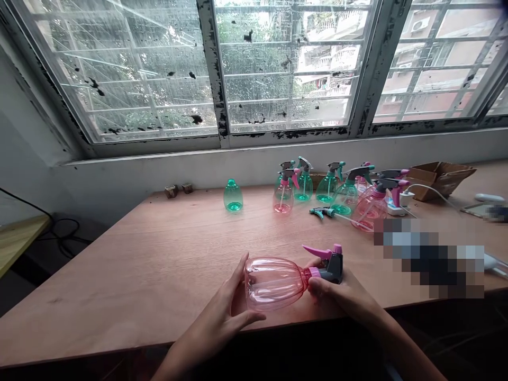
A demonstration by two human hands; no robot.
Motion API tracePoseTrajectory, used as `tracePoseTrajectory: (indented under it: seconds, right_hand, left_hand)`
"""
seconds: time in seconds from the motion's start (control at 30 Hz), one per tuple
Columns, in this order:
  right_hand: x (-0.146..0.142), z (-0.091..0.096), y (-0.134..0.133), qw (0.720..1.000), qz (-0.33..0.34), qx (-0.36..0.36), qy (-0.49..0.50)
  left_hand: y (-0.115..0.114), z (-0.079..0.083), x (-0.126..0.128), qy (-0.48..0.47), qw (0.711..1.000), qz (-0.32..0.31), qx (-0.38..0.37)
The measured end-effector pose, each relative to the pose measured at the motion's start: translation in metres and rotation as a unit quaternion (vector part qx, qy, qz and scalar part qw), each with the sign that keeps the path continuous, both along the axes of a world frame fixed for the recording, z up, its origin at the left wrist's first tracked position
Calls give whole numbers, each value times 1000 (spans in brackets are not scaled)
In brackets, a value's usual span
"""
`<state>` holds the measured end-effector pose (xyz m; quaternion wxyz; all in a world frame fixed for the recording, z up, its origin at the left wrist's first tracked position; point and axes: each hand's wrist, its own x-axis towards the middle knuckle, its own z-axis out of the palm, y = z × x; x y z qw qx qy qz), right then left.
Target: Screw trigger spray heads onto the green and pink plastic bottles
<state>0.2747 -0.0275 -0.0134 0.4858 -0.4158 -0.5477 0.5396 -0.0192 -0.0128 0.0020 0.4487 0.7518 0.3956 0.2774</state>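
A clear pink spray bottle [273,282] lies on its side near the front edge of the wooden table [159,254]. My left hand [228,307] cups the bottle's base, fingers curled round it. My right hand [337,291] grips the neck at the grey and pink trigger head [329,262], which points left and up.
At the back stand a green bottle without a head [233,196], a pink spray bottle [283,196] and several green and pink spray bottles [337,185]. A loose green trigger head with its tube [325,212] lies on the table. A cardboard box [438,177] and a cable sit far right.
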Motion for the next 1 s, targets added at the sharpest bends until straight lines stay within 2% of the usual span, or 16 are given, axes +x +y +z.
tracePoseTrajectory:
  seconds: [0.27, 0.5, 0.77, 1.0]
  right_hand:
    - [-1, 0, -1, 1000, -10, 4, 12]
    - [0, -2, 2, 1000, -17, 10, 10]
    - [0, -1, 0, 1000, -23, 20, 2]
    - [1, -1, 0, 1000, -23, 11, 10]
  left_hand:
    - [-2, 8, 0, 6, 1000, -21, -3]
    - [0, -1, -1, -10, 1000, -24, -15]
    - [-2, 9, -1, 17, 1000, -21, 7]
    - [-2, 7, -1, 25, 999, -18, 8]
